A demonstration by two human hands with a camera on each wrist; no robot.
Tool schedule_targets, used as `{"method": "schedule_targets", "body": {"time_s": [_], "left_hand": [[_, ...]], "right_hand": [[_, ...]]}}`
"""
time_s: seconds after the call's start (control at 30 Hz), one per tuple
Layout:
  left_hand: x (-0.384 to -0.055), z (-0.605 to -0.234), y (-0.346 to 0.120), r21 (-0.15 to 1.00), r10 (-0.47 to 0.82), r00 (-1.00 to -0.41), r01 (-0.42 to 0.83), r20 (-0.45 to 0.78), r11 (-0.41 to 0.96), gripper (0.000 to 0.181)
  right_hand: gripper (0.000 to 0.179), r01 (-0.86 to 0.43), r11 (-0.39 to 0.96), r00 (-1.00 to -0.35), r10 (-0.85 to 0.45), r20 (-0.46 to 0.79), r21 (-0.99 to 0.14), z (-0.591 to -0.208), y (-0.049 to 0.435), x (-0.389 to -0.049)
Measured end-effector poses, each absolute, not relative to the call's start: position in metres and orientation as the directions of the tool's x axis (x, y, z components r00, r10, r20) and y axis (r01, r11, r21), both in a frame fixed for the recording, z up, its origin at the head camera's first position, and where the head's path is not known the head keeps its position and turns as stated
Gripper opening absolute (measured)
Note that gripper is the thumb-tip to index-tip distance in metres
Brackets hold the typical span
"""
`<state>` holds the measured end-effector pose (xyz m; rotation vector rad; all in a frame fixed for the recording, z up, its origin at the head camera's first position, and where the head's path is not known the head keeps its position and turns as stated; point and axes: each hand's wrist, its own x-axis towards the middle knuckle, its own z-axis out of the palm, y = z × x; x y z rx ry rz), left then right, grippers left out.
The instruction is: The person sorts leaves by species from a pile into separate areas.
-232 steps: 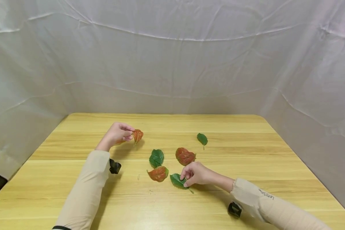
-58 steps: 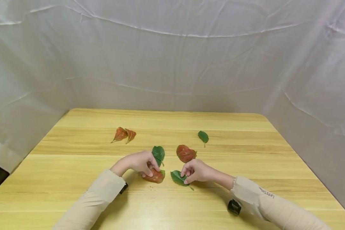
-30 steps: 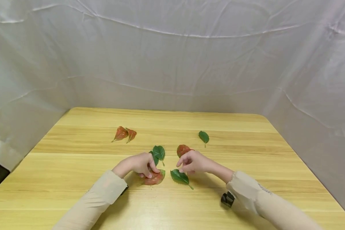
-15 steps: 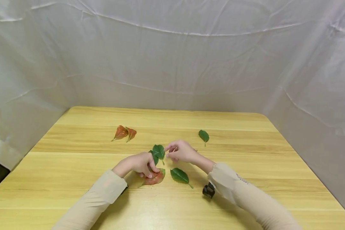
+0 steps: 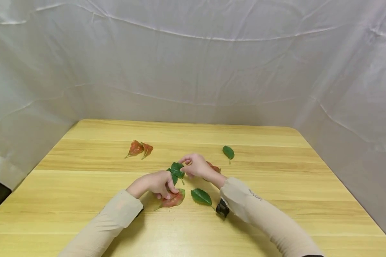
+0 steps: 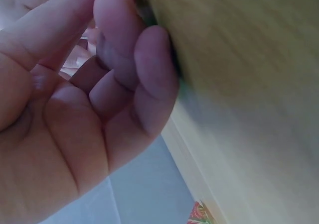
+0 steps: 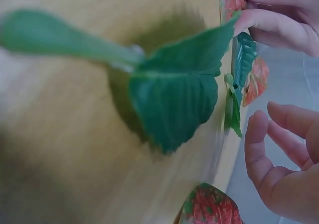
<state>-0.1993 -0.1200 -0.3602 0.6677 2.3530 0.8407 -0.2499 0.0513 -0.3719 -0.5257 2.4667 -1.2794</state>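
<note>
My left hand (image 5: 157, 184) pinches a red leaf (image 5: 174, 200) with a green edge, flat on the wooden table; its fingers curl against the tabletop in the left wrist view. Just behind it lie two overlapping dark green leaves (image 5: 177, 169). At their right edge hovers my right hand (image 5: 196, 166). The right wrist view shows that hand's fingers (image 7: 256, 142) bent and spread apart, with nothing between them, close to the green leaves. A single green leaf (image 5: 201, 196) lies nearer, below the right wrist, and fills the right wrist view's foreground.
Red leaves (image 5: 216, 168) lie partly hidden behind the right hand. Two more red leaves (image 5: 135, 148) rest at the far left, and one green leaf (image 5: 228, 152) at the far right. Pale cloth (image 5: 193, 78) surrounds the table's back and sides.
The right hand has let go of the near green leaf and moved away and left to the overlapping green leaves. Earlier the left hand set a red leaf at far left, then came to the near one.
</note>
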Motion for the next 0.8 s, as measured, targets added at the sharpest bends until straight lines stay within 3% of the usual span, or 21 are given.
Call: {"method": "schedule_targets", "body": {"time_s": [0.37,0.8], "left_hand": [[-0.1998,-0.3608,-0.1198,0.683,0.602,-0.726,0.254,-0.333,0.685,0.025],[-0.1983,-0.3584,-0.1187,0.67,0.575,-0.737,0.229,-0.355,0.706,0.025]], "right_hand": [[0.031,-0.197,0.599,-0.871,-0.471,-0.142,-0.776,-0.3759,0.042,-0.2519],[0.02,-0.201,0.628,-0.876,-0.459,-0.149,-0.751,-0.38,0.0434,-0.2573]]}}
